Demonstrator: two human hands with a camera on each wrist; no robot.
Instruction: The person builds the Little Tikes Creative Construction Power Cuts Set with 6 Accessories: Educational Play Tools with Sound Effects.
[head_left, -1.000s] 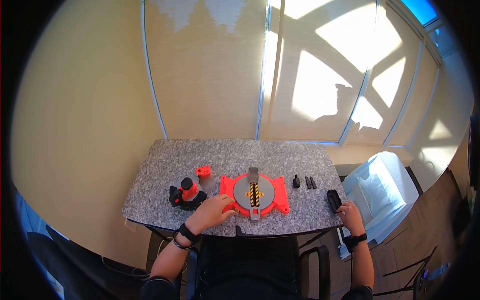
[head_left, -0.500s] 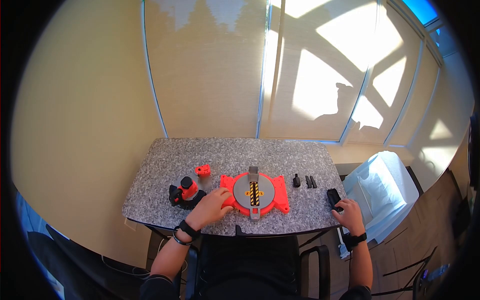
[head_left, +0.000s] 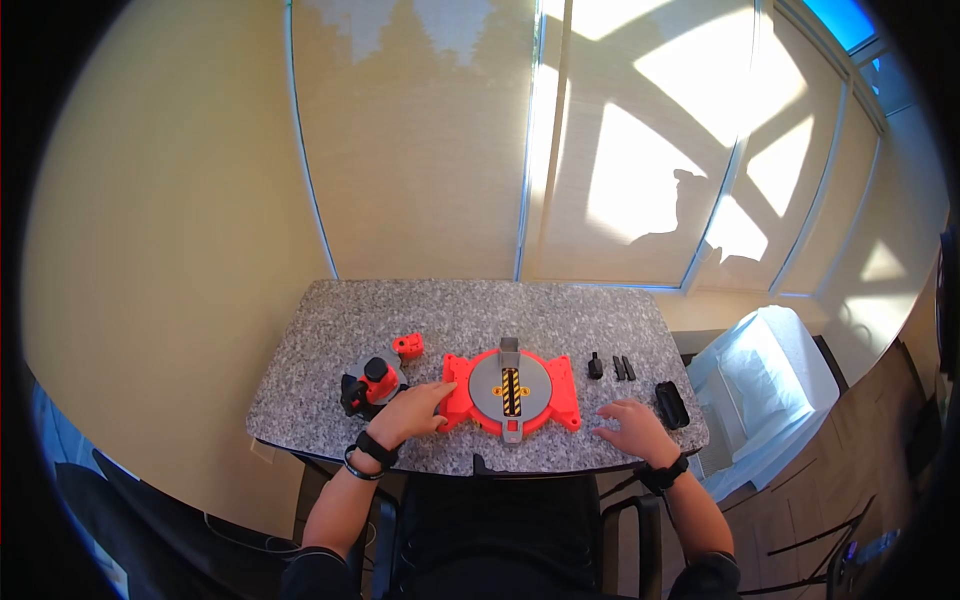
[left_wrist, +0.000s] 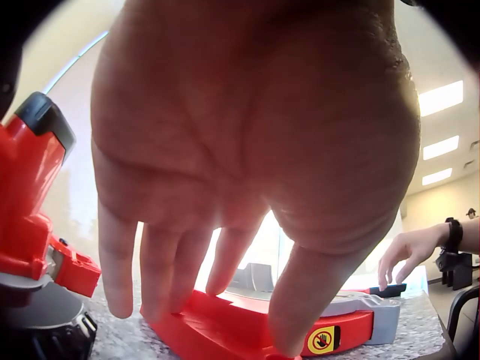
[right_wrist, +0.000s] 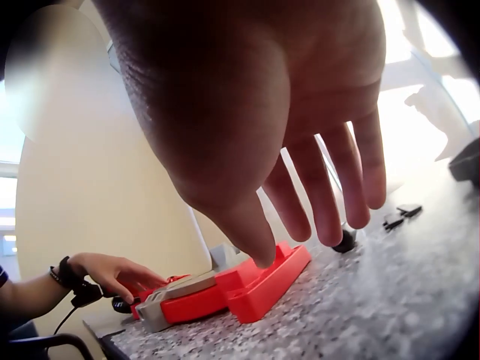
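Observation:
A red toy miter saw base (head_left: 562, 392) with a round grey turntable (head_left: 483, 397) and a yellow-and-black striped slot lies on the speckled table. Over its left end is my left hand (head_left: 407, 414), the fingers (left_wrist: 196, 255) and thumb fairly straight and spread, their tips right at the red plastic. My right hand (head_left: 640, 433) hovers just to the right of the base, palm down, holding nothing. In the right wrist view its fingers (right_wrist: 322, 195) are extended, and the thumb overlaps the base's red end.
Left of the base stands a red-and-black toy saw part (head_left: 378, 380), with a small red piece (head_left: 408, 345) behind it. Several small black parts (head_left: 595, 366) lie to the right, near a black oblong tray (head_left: 672, 404). A bin with a pale liner (head_left: 765, 370) stands beyond the right edge.
My right hand has left the black tray and moved left toward the base. My left hand has shifted slightly left on the base's end, its fingers straighter.

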